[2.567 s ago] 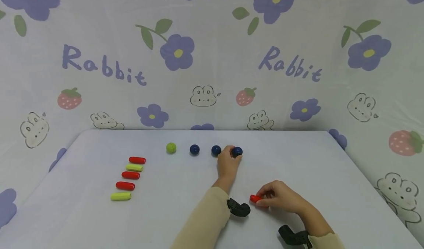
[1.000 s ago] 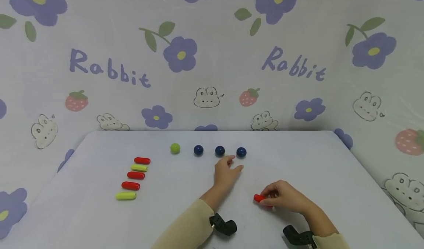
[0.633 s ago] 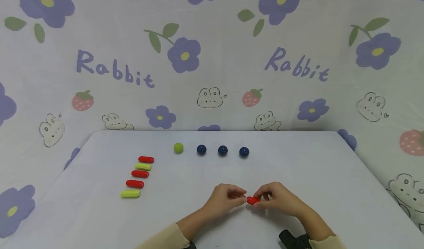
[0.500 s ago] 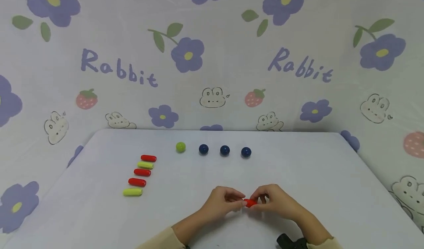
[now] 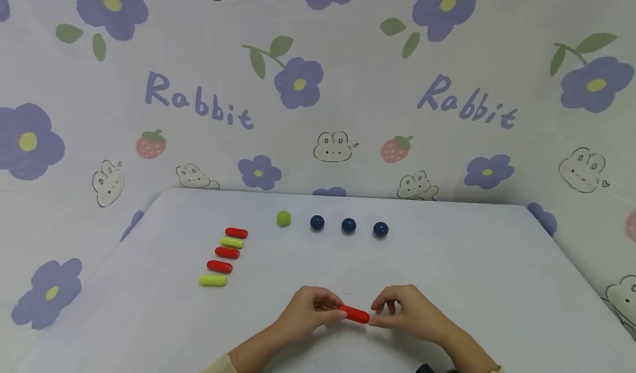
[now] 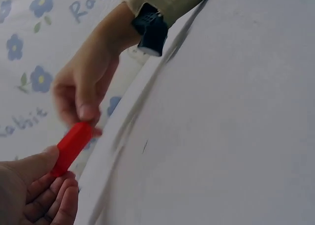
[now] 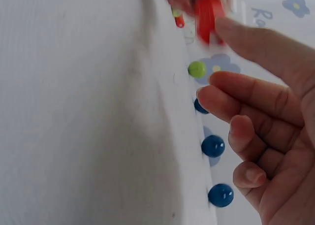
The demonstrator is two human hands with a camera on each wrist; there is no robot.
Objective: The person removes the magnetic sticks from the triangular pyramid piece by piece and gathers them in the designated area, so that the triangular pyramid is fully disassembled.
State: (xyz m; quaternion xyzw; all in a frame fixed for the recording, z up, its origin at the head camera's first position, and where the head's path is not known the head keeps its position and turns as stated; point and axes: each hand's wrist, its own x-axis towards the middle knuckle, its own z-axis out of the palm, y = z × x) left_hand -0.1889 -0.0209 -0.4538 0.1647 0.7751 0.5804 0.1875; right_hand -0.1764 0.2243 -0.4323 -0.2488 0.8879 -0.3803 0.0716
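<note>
A short red rod with faceted sides is held above the white table, tilted slightly down to the right. My left hand pinches its left end between thumb and fingers; the left wrist view shows the thumb on top of the red rod. At the rod's other end is my right hand, fingers parted from it and the thumb tip close to or touching its end. In the right wrist view the fingers of the right hand are spread, with the red rod blurred beyond the thumb.
On the left of the white table lies a column of red rods and yellow-green rods. Along the back stand a green ball and three dark blue balls in a row. A printed cloth hangs behind.
My left hand let go of the rightmost blue ball, came back toward me and took the rod's left end. The right hand moved the rod leftward, then loosened its fingers from it.
</note>
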